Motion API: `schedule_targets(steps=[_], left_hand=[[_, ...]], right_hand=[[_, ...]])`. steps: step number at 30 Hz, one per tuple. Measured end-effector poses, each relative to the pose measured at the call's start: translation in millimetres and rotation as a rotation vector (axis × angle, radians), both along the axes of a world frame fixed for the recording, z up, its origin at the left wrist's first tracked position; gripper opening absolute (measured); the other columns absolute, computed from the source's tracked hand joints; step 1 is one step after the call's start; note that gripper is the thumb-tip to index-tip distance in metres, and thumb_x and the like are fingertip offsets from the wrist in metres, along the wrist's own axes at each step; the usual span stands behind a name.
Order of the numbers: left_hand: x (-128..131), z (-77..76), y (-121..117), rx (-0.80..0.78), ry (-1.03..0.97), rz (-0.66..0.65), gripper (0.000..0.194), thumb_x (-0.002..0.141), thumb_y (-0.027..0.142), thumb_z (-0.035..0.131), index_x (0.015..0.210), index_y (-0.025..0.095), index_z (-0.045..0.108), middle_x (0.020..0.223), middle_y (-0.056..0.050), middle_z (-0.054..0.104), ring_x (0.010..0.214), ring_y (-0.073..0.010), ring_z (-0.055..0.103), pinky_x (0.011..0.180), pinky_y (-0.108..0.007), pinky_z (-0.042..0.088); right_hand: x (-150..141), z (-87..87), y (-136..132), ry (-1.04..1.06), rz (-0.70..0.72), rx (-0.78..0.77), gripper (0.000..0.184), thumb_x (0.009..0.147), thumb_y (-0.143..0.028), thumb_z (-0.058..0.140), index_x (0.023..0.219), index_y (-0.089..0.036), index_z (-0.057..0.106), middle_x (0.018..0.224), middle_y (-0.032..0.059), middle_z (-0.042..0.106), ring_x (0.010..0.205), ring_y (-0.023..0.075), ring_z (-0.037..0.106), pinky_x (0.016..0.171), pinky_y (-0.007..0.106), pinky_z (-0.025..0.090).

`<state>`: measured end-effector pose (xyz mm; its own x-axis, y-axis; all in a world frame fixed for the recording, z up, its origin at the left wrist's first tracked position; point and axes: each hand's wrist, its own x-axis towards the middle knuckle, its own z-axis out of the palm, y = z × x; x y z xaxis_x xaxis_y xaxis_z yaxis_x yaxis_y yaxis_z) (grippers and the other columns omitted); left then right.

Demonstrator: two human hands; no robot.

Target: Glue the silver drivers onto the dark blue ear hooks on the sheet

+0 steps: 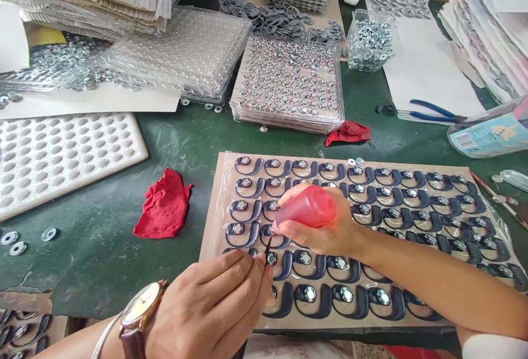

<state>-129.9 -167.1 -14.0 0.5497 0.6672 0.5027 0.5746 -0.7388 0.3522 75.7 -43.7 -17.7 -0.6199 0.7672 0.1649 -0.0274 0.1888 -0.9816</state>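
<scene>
The right hand [340,230] has its fingers wrapped around a red squeeze bottle [307,208], tipped so that its narrow nozzle points down and leftward, toward the left fingers. The left hand [218,293] keeps its fingers close together, pinched on a thin dark pointed tool [268,246] whose tip rises just beside the nozzle; whether they touch is too small to tell. Under and around both sets of fingers lie rows of dark curved pieces [361,303], each with a shiny round metal part, on a clear sheet over a tan board [211,232]. The rows run from just beside the left fingertips to well right of the right hand, partly hidden by the forearm. A watch [142,305] sits on the wrist behind the left fingers. Left of these fingers, on the green surface [185,144], are a red scrap [163,205] and, farther left, a few metal washers [49,234] near a white tray with round hollows [139,142]. Beyond the right fingers stands a stack of clear trays [284,119] filled with metal parts — and past it, to the right, a clear box [351,34] of small metal pieces. Blue-handled pliers [433,116] lie farther right of the right fingers.
</scene>
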Motion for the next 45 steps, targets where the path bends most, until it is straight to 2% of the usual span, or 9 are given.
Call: schedule_targets(steps=[4,9,13,18,23,29,36,41,45], left_hand=[[0.5,-0.1,-1.6,-0.007,0.012,0.023,0.025,0.095,0.011,0.053,0.11,0.004,0.07,0.113,-0.009,0.073,0.108,-0.0182,0.067,0.11,-0.031,0.048],[-1.3,1.5,0.2,-0.021,0.006,0.011,0.026,0.096,0.013,0.049,0.111,0.005,0.07,0.114,-0.01,0.073,0.109,-0.018,0.067,0.108,-0.03,0.05],[-2.8,1.7,-0.3,-0.028,-0.014,0.007,0.027,0.096,0.011,0.049,0.111,0.004,0.07,0.114,-0.009,0.073,0.112,-0.0172,0.066,0.112,-0.029,0.046],[-3.7,3.4,-0.8,-0.044,0.001,0.001,0.029,0.098,0.012,0.046,0.112,0.004,0.07,0.115,-0.01,0.072,0.116,-0.0179,0.064,0.112,-0.029,0.045],[-0.7,6.0,3.7,-0.027,0.005,0.024,0.03,0.101,0.015,0.042,0.108,0.006,0.07,0.11,-0.009,0.074,0.11,-0.0161,0.067,0.111,-0.028,0.046],[-2.2,6.4,3.6,-0.028,0.02,0.006,0.031,0.1,0.014,0.042,0.11,0.006,0.069,0.111,-0.009,0.074,0.108,-0.0169,0.068,0.106,-0.029,0.051],[-3.1,5.6,2.6,-0.034,0.018,0.012,0.03,0.098,0.012,0.043,0.112,0.007,0.069,0.112,-0.01,0.074,0.11,-0.0181,0.068,0.105,-0.03,0.053],[-3.0,7.1,3.4,-0.039,0.02,-0.006,0.032,0.098,0.01,0.04,0.113,0.006,0.068,0.113,-0.01,0.074,0.11,-0.0181,0.068,0.104,-0.03,0.053],[-3.7,6.7,2.4,-0.049,0.017,-0.002,0.031,0.098,0.01,0.042,0.114,0.007,0.068,0.113,-0.009,0.074,0.109,-0.0181,0.068,0.103,-0.03,0.053]], right_hand=[[-0.2,-0.5,0.6,-0.044,-0.043,0.082,0.017,0.08,-0.026,0.077,0.072,-0.019,0.063,0.058,-0.0028,0.067,0.053,0.0106,0.063,0.052,0.021,0.052],[0.8,0.2,1.5,-0.082,-0.072,0.092,0.021,0.082,-0.023,0.073,0.068,-0.021,0.058,0.061,-0.0017,0.069,0.056,0.0118,0.064,0.055,0.023,0.054],[1.6,1.9,2.2,-0.093,-0.091,0.088,0.025,0.084,-0.03,0.073,0.067,-0.021,0.058,0.059,-0.0015,0.068,0.054,0.0118,0.063,0.054,0.024,0.054],[2.7,1.9,1.7,-0.114,-0.128,0.105,0.023,0.085,-0.035,0.073,0.071,-0.021,0.061,0.058,-0.0017,0.068,0.053,0.0116,0.062,0.053,0.024,0.054],[3.0,2.0,1.3,-0.076,-0.161,0.131,0.018,0.086,-0.033,0.071,0.076,-0.02,0.064,0.057,-0.0014,0.066,0.051,0.0115,0.059,0.051,0.025,0.052],[2.7,1.4,2.1,-0.137,-0.154,0.102,0.019,0.085,-0.037,0.071,0.084,-0.019,0.067,0.057,-0.0012,0.065,0.052,0.0126,0.059,0.051,0.026,0.052],[2.6,6.0,2.7,-0.153,-0.151,0.129,0.021,0.086,-0.036,0.07,0.073,-0.019,0.066,0.057,-0.0005,0.065,0.051,0.0115,0.059,0.05,0.025,0.052],[2.5,5.5,1.1,-0.069,-0.198,0.087,0.018,0.084,-0.036,0.072,0.077,-0.02,0.065,0.054,-0.0013,0.064,0.049,0.0123,0.059,0.048,0.026,0.051],[3.2,5.3,1.2,-0.08,-0.17,0.085,0.017,0.086,-0.033,0.07,0.078,-0.019,0.066,0.054,-0.0005,0.065,0.047,0.0122,0.059,0.045,0.025,0.05]])
